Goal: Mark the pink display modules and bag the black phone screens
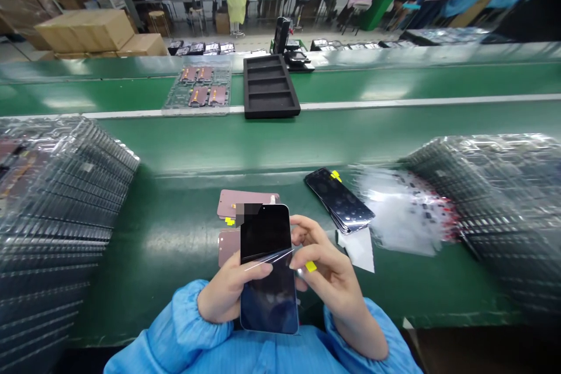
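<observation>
Phone panel (269,307) held between both hands: left edge gripped by left hand (225,286), thumb laid over face. Clear film (280,255) ridged beyond that thumb, right end pinched narrowly by right hand (338,274); yellow tab (311,266) at those fingers. Film could be torn by uneven pull, panel dropped by one-sided grip. Pink plates (228,200) past left fingers, dark panels (339,198) past right, black tray (269,93) well beyond both.

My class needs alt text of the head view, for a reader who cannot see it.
The left hand holds a dark phone-like panel with clear film slanting across it, the right hand at its edge. Pink panels and black panels lie beyond on a green bench, between stacked trays.
</observation>
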Motion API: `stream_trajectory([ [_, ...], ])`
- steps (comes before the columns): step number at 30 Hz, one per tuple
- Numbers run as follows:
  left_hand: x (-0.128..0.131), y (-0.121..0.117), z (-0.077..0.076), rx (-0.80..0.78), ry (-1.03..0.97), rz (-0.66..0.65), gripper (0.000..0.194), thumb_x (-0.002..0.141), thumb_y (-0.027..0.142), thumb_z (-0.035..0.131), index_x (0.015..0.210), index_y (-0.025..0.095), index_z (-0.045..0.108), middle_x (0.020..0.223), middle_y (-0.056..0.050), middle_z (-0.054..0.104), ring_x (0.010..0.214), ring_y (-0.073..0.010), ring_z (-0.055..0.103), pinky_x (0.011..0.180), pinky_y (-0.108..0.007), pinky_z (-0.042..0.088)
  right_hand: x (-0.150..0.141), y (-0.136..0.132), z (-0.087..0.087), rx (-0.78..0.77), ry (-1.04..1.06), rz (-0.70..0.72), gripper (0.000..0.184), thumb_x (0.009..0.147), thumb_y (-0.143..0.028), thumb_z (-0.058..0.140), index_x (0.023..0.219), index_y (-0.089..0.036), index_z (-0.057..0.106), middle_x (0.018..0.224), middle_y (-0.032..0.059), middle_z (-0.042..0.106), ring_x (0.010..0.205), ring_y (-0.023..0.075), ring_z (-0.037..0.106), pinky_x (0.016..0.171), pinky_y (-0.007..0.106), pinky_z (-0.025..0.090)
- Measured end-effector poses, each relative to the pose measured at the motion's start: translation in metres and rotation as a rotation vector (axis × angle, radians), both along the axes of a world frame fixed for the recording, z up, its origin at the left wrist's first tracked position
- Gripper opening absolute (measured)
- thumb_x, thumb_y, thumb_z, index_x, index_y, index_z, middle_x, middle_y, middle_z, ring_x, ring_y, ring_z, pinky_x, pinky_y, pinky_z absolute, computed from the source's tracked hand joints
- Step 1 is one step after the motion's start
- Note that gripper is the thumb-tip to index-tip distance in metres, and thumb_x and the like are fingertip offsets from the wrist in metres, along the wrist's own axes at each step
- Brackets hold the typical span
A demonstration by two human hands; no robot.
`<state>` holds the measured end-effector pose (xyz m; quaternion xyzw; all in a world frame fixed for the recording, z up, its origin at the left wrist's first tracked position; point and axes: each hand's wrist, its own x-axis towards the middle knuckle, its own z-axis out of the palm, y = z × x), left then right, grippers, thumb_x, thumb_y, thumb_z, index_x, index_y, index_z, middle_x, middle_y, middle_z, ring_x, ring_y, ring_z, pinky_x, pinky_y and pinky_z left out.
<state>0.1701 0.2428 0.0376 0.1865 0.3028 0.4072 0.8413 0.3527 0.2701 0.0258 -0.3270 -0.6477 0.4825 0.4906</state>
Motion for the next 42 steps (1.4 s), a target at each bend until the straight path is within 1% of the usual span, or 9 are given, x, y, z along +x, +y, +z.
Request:
stream_trajectory([
  [2,0.0,-0.001,-0.003,-0.017,-0.024,-0.015,0.037,0.081,0.025,0.07,0.116,0.015,0.068,0.095,-0.012,0.076,0.084,-0.0265,0.072,0.077,-0.039,0.055,-0.001,0.0,0.003,0.014,-0.006,-0.005,0.016,0.085,-0.015,0.056,0.078,-0.023,0.068,0.133,0.0068,0.05,0.094,0.021,0.056,0.084,0.041,0.049],
  [7,0.0,-0.001,-0.008,-0.032,-0.037,0.016,0.034,0.079,0.022,0.071,0.111,0.013,0.069,0.091,-0.011,0.075,0.08,-0.0241,0.072,0.078,-0.037,0.055,-0.002,-0.001,0.009,0.059,-0.023,-0.022,0.02,0.086,-0.015,0.053,0.079,-0.023,0.069,0.132,0.0074,0.052,0.092,0.0203,0.056,0.082,0.04,0.049],
  [12,0.001,-0.002,-0.01,0.004,-0.148,-0.044,0.035,0.082,0.025,0.067,0.116,0.015,0.066,0.087,-0.011,0.075,0.078,-0.0273,0.073,0.076,-0.043,0.058,-0.003,-0.003,0.014,0.071,-0.027,-0.007,0.022,0.085,-0.013,0.052,0.082,-0.025,0.071,0.133,0.0065,0.05,0.094,0.0205,0.055,0.083,0.04,0.049],
  [17,0.001,-0.003,-0.011,0.013,-0.155,-0.058,0.031,0.084,0.024,0.063,0.113,0.014,0.068,0.084,-0.012,0.076,0.08,-0.0259,0.074,0.071,-0.036,0.058,-0.003,-0.004,0.016,0.07,-0.017,0.007,0.025,0.081,-0.009,0.053,0.083,-0.026,0.071,0.134,0.0048,0.049,0.095,0.0201,0.055,0.083,0.038,0.048],
  [26,0.002,-0.003,-0.014,0.071,-0.135,-0.078,0.033,0.085,0.024,0.059,0.115,0.011,0.067,0.085,-0.013,0.076,0.076,-0.026,0.074,0.068,-0.035,0.058,-0.001,-0.004,0.017,0.06,0.002,0.013,0.027,0.079,-0.006,0.054,0.082,-0.026,0.071,0.134,0.0035,0.05,0.095,0.0198,0.055,0.083,0.038,0.048],
  [30,0.002,-0.004,-0.011,0.042,-0.116,-0.065,0.033,0.085,0.025,0.062,0.115,0.012,0.066,0.085,-0.013,0.076,0.077,-0.0273,0.074,0.069,-0.037,0.059,0.0,-0.003,0.015,0.055,0.003,0.022,0.026,0.08,-0.007,0.053,0.082,-0.026,0.07,0.134,0.0035,0.049,0.095,0.0195,0.054,0.084,0.038,0.046],
  [35,0.002,-0.005,-0.001,-0.059,0.022,0.037,0.039,0.081,0.024,0.071,0.119,0.017,0.065,0.106,-0.012,0.074,0.095,-0.0299,0.071,0.091,-0.045,0.053,0.001,0.001,0.011,0.039,0.047,0.03,0.024,0.085,-0.01,0.052,0.083,-0.026,0.071,0.132,0.0049,0.05,0.095,0.019,0.055,0.084,0.036,0.045],
  [38,0.004,-0.005,0.006,-0.076,0.078,0.07,0.037,0.079,0.024,0.074,0.115,0.016,0.067,0.103,-0.012,0.075,0.096,-0.0309,0.07,0.092,-0.045,0.052,0.001,0.002,0.009,0.008,0.079,0.026,0.021,0.088,-0.015,0.055,0.083,-0.026,0.073,0.131,0.0062,0.052,0.093,0.019,0.057,0.081,0.035,0.047],
  [42,0.007,-0.006,0.011,-0.08,0.112,0.044,0.038,0.081,0.027,0.072,0.115,0.013,0.067,0.094,-0.013,0.076,0.095,-0.0323,0.07,0.088,-0.046,0.053,0.001,0.003,0.006,-0.025,0.13,0.015,0.013,0.089,-0.023,0.061,0.088,-0.026,0.074,0.107,0.0088,0.062,0.099,0.0229,0.058,0.083,0.037,0.05],
])
